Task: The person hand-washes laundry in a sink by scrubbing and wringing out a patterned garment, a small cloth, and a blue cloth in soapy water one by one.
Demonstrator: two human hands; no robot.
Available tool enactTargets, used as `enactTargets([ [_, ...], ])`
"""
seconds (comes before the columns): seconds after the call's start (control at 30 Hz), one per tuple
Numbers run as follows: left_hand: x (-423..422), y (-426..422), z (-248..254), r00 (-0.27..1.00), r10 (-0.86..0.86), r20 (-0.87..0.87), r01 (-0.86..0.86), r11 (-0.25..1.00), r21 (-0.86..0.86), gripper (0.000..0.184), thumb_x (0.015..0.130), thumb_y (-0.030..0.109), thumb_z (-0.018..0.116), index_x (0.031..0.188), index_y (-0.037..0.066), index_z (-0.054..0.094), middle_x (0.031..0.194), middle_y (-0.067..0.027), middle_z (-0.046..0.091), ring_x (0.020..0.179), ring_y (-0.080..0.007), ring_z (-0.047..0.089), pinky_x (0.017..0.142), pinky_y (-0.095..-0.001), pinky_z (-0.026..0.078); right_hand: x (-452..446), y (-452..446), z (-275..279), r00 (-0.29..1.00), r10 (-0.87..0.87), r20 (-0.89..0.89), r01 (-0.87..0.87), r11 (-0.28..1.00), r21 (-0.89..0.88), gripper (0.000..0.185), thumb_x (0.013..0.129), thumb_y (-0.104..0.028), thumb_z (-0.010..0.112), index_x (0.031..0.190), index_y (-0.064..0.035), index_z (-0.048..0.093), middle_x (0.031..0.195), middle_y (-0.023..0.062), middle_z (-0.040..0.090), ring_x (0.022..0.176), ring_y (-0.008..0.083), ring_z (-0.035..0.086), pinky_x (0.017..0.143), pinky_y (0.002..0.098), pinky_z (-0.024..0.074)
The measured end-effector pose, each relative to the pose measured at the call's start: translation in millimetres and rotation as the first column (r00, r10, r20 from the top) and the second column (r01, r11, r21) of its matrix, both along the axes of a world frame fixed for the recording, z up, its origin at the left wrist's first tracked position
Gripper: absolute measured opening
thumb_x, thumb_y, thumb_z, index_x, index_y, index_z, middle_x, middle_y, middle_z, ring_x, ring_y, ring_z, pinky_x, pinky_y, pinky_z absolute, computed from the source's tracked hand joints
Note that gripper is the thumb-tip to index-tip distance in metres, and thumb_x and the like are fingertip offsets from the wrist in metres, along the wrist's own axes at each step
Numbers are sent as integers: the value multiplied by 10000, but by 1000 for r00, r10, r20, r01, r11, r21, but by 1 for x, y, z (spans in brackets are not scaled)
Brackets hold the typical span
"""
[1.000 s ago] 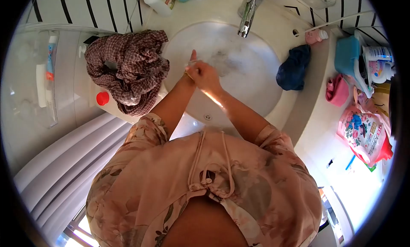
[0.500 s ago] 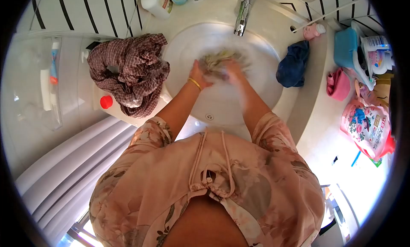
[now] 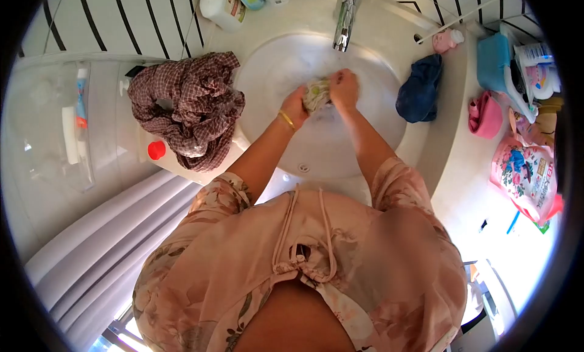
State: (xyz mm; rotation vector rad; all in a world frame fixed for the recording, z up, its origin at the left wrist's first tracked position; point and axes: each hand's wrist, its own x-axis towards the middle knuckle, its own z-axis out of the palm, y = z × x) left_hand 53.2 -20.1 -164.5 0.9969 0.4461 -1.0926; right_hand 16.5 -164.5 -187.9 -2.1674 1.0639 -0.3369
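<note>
While a crumpled pale cloth with yellow-green patches [image 3: 317, 96] is bunched between them over the white oval basin [image 3: 359, 160], the left hand [image 3: 294, 108] grips its left side and the right hand [image 3: 344, 89] has its fingers curled tightly on its right side. Beyond stands a chrome faucet [image 3: 344, 22]. Left of the basin lies a heaped brown checked fabric [image 3: 198, 93], near it a round red cap [image 3: 156, 149]; right, a dark-blue bundled cloth [image 3: 420, 88].

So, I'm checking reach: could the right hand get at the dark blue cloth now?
Probably yes: the right hand is busy with the light cloth, but nothing visible blocks its way to the dark blue cloth.
</note>
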Motion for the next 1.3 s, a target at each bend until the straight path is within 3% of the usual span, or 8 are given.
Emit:
enactTargets([
  [0.17,6,13,21,902,376,-210,-262,866,426,610,812,592,400,1242,160,418,1244,-72,450,1201,-244,369,1004,-543,214,-8,10,-39,994,93,51,-101,683,724,314,823,-305,547,904,-4,580,749,100,590,692,175,551,609,330,447],
  [0.23,13,21,7,877,367,-311,-346,930,121,583,831,545,411,1255,145,404,1251,-82,444,1204,-242,366,992,-568,207,4,52,5,983,153,104,-167,495,853,289,802,-308,569,852,-24,592,728,87,586,674,162,533,610,318,438],
  [0.43,12,45,-92,991,-9,137,56,939,-340,435,885,385,417,1169,58,460,1165,-114,505,1072,-222,493,890,-427,404,-9,101,77,832,542,113,-550,834,46,242,779,-318,519,813,-99,616,902,132,603,865,315,568,715,438,423],
  [0.63,-2,-9,7,998,-65,21,67,981,-180,337,913,300,384,1098,45,504,1090,-108,550,972,-190,556,813,-305,475,12,8,11,984,176,26,-162,823,545,242,806,-234,524,804,-11,617,709,118,621,696,227,607,646,342,470],
  [0.77,14,-8,34,980,161,-120,-172,981,-94,342,905,320,399,1063,41,517,1031,-84,582,956,-202,565,828,-343,464,-23,-15,14,955,-293,40,22,203,979,178,816,-160,525,894,-25,609,798,81,624,711,183,599,641,314,479],
  [0.93,14,13,34,999,17,49,-30,958,285,277,859,307,500,985,64,543,926,-58,590,879,-189,564,770,-339,468,-63,-27,1,999,-5,45,-41,344,938,213,798,-168,571,971,-45,597,869,55,604,754,153,575,646,300,469],
  [1.13,6,25,32,996,88,11,-87,992,-86,281,832,278,565,1002,57,533,955,-87,580,849,-224,585,759,-355,488,-70,-35,36,915,402,23,-236,489,840,267,772,-219,621,984,-60,598,903,43,588,759,152,555,648,293,461],
  [1.3,-20,27,43,952,204,-227,-241,959,-149,386,870,384,467,1061,51,507,1028,-107,563,948,-251,565,828,-398,465,-56,19,86,972,67,225,-235,264,936,206,737,-208,650,845,-41,594,793,-12,549,698,108,519,595,234,415],
])
